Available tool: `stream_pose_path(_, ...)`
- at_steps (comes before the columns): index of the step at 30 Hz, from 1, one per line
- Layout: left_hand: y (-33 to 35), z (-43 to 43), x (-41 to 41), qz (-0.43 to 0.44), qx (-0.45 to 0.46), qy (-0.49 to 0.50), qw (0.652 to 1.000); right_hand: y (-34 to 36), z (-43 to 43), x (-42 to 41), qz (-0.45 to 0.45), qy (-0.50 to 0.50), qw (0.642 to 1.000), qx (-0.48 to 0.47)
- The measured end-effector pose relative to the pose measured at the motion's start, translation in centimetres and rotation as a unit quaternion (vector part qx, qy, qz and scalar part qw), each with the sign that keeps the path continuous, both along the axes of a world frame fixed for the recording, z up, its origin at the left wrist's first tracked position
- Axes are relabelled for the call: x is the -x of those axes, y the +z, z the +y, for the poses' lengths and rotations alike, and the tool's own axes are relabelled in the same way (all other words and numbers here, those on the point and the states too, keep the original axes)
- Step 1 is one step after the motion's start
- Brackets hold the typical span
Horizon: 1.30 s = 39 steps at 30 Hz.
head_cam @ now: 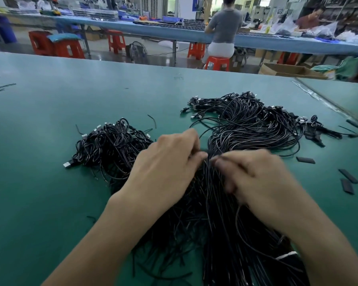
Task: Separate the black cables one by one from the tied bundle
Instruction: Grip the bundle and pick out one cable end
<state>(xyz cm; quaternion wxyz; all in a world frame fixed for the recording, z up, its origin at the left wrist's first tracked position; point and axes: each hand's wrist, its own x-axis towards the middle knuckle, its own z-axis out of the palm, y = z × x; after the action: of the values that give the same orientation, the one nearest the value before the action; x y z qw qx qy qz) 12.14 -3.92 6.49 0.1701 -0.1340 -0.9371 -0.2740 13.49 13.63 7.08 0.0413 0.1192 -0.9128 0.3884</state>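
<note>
Head view. My main worry is a snag. Both hands meet at the waist of the tied bundle, where the strands cross thickly. A pull on one cable there could drag its neighbours along, or tighten the loops on the bundle's far side instead of freeing a single strand. A plug caught in those loops would do the same. A second risk is a freed cable falling back onto the bundle rather than onto the smaller heap to the bundle's left, which would muddle the sorting.

The left hand has its fingers curled in, thumb and fingertips pinching strands at the bundle's waist. The right hand is blurred. Its fingers curl toward the same spot, but I cannot tell whether they clamp a cable or only touch.

The bundle lies on the green bench as a thick sheaf of thin, glossy black cables. It runs under both wrists and fans into wide loops beyond the hands, with plugs clustered at its far edge. A white tie shows at its near end. Short black pieces lie scattered to the bundle's right.
</note>
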Motion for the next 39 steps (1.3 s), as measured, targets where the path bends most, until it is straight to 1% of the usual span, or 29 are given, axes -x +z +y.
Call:
stream_pose_path(2,0.2,-0.1,0.1,0.016,-0.064,0.013,0.998,0.1,1.3,0.4,0.105,-0.109,0.988,0.01)
stream_pose_path(3,0.4,0.0,0.1,0.028,-0.086,0.019,0.996,0.1,2.0,0.5,0.127,-0.15,0.98,0.026)
stream_pose_path(6,0.7,0.2,0.0,0.085,-0.089,0.058,0.991,-0.1,3.0,0.9,0.122,-0.19,0.973,0.038)
stream_pose_path(7,0.7,0.2,0.0,0.095,-0.079,0.07,0.99,-0.2,3.1,1.0,0.111,-0.194,0.974,0.039)
stream_pose_path(8,0.5,0.2,0.1,0.084,-0.068,0.07,0.992,-0.3,2.9,1.1,0.105,-0.19,0.975,0.049)
stream_pose_path(9,0.4,0.1,0.2,0.049,-0.067,0.056,0.995,-0.4,2.8,1.1,0.103,-0.177,0.976,0.068)
stream_pose_path(10,0.3,0.1,0.2,-0.011,-0.075,0.026,0.997,-0.4,2.6,1.2,0.105,-0.16,0.978,0.088)
stream_pose_path(12,0.2,0.3,0.2,-0.155,-0.087,-0.058,0.982,-0.4,2.2,1.2,0.109,-0.118,0.98,0.12)
stream_pose_path(14,0.3,0.6,0.0,-0.265,-0.106,-0.165,0.944,-0.5,2.0,1.4,0.101,-0.069,0.978,0.171)
stream_pose_path(15,0.5,0.8,-0.3,-0.307,-0.136,-0.235,0.912,-0.6,2.0,1.5,0.091,-0.048,0.976,0.19)
stream_pose_path(16,0.7,1.0,-0.6,-0.345,-0.18,-0.31,0.867,-0.6,1.9,1.4,0.079,-0.026,0.977,0.196)
stream_pose_path(17,1.0,1.2,-1.1,-0.376,-0.233,-0.379,0.813,-0.6,1.5,1.5,0.068,-0.001,0.981,0.184)
stream_pose_path(18,1.4,1.3,-1.4,-0.394,-0.294,-0.43,0.757,-0.6,0.9,1.4,0.049,0.029,0.988,0.146)
stream_pose_path(19,1.6,1.4,-1.7,-0.399,-0.36,-0.452,0.712,-0.9,0.4,1.3,0.027,0.067,0.992,0.103)
stream_pose_path(20,1.7,1.6,-1.7,-0.391,-0.424,-0.447,0.683,-1.0,-0.1,1.0,0.007,0.098,0.993,0.073)
stream_pose_path(21,1.8,1.8,-1.5,-0.375,-0.485,-0.42,0.669,-1.2,-0.4,0.9,-0.019,0.122,0.991,0.051)
stream_pose_path(22,1.6,1.9,-1.2,-0.35,-0.543,-0.379,0.663,-1.4,-0.6,0.6,-0.038,0.135,0.99,0.02)
stream_pose_path(24,1.0,1.8,-0.1,-0.289,-0.635,-0.277,0.66,-1.5,-0.5,0.3,-0.052,0.153,0.986,-0.034)
stream_pose_path(25,0.6,1.6,0.4,-0.26,-0.66,-0.228,0.667,-1.5,-0.3,0.3,-0.057,0.151,0.986,-0.034)
stream_pose_path(27,-0.3,1.4,1.2,-0.207,-0.662,-0.158,0.703,-1.2,-0.3,0.2,-0.051,0.145,0.988,-0.023)
stream_pose_path(28,-0.6,1.4,1.5,-0.182,-0.645,-0.135,0.73,-0.9,-0.2,0.1,-0.042,0.146,0.988,-0.02)
stream_pose_path(29,-1.0,1.3,1.7,-0.153,-0.606,-0.111,0.773,-0.7,-0.3,0.1,-0.032,0.15,0.988,-0.015)
stream_pose_path(31,-1.6,1.3,1.9,-0.088,-0.475,-0.052,0.874,-0.3,-0.2,0.0,-0.021,0.166,0.986,0.012)
stream_pose_path(32,-1.8,1.2,1.9,-0.076,-0.422,-0.035,0.903,-0.2,-0.2,-0.2,-0.015,0.172,0.985,0.024)
stream_pose_path(33,-2.0,1.2,1.9,-0.087,-0.39,-0.033,0.916,0.0,-0.2,-0.3,-0.003,0.173,0.984,0.03)
stream_pose_path(34,-2.1,1.3,1.7,-0.116,-0.374,-0.049,0.919,0.0,-0.2,-0.3,0.012,0.168,0.985,0.033)
stream_pose_path(36,-1.9,1.4,1.3,-0.198,-0.362,-0.11,0.904,0.0,0.0,-0.2,0.035,0.141,0.988,0.048)
stream_pose_path(37,-1.8,1.4,1.1,-0.234,-0.37,-0.141,0.888,0.0,0.3,0.0,0.046,0.124,0.989,0.058)
stream_pose_path(39,-1.4,1.6,0.7,-0.295,-0.404,-0.194,0.844,0.1,0.8,0.4,0.078,0.093,0.989,0.08)
